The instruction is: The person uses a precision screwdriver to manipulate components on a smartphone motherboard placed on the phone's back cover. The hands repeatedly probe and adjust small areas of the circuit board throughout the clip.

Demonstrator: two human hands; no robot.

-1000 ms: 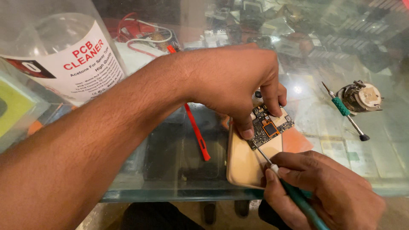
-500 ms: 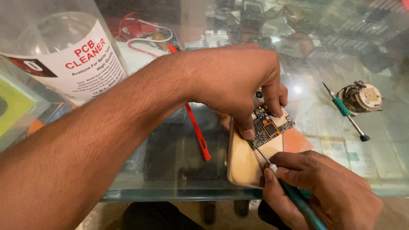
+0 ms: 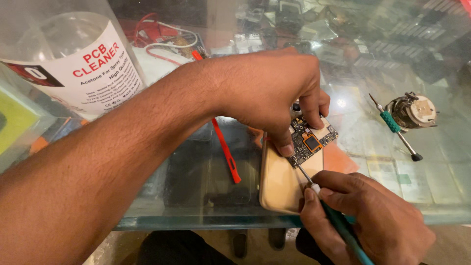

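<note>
L hand fingers pinch circuit board on gold phone shell; R hand (fingers clamped) aims screwdriver up-left at board's lower edge.

the right hand has crept slightly toward ten o'clock, bringing the teal-handled screwdriver with it, so the tip now sits a touch closer under the circuit board. the left hand has shifted very slightly, its thumb pressing a little lower on the board's edge at seven o'clock. no other displacement observed.
</note>
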